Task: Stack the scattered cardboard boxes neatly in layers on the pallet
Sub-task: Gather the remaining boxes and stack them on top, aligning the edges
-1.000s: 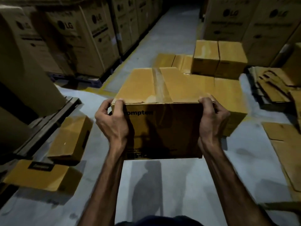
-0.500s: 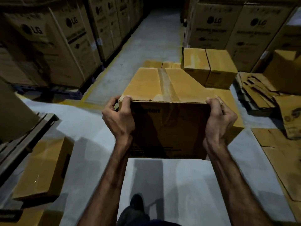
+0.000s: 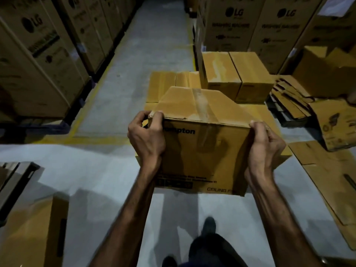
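Held up in front of the chest, clear of the grey floor [image 3: 100, 170]: a taped cardboard box [image 3: 202, 151] printed with part of a brand word and "CEILING F..." low on its near face (rest of the print too dim to read); gripped at both near upper corners. Left hand [image 3: 147, 135] clamped on the left corner, fingers curled over the top edge, thumb down the near face; right hand [image 3: 266, 145] wrapped round the right corner, fingers curled onto the far side.

Ahead, just beyond the carried box: a low layer of brown boxes [image 3: 163, 85] set flat side by side, partly hidden behind it; on that layer, at the right rear, two more boxes [image 3: 237, 74] standing tight together as a second tier. Pallet itself not made out under the layer.

Right of the stack: a heap of flattened cardboard [image 3: 289, 101]; a flat sheet [image 3: 327, 180] on the floor nearer in; an open printed carton [image 3: 335, 124] beside the heap.

Along both sides of the aisle: tall LG cartons [image 3: 38, 54] in rows; a yellow floor line [image 3: 92, 97] running beside the left row. Lower left: another brown box [image 3: 34, 228] on the floor, blurred. Bottom centre: a dark shoe [image 3: 209, 226] on the floor.
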